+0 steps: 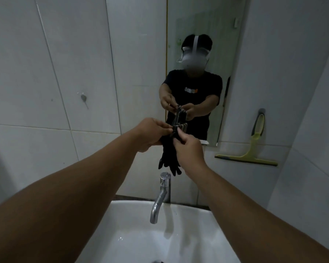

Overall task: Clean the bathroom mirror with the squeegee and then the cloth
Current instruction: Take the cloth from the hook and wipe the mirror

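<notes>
A black cloth with a striped top edge (169, 158) hangs down above the tap, close in front of the mirror (203, 25). My left hand (152, 132) and my right hand (188, 149) both pinch its upper edge, side by side. A yellow-green squeegee (253, 147) hangs from a wall hook to the right of the mirror, blade at the bottom, apart from both hands. The mirror shows a person in a black shirt holding the same cloth.
A chrome tap (160, 198) stands below the cloth over a white basin (198, 234). White tiled walls surround the mirror, and a small metal hook (83, 97) sticks out of the left wall.
</notes>
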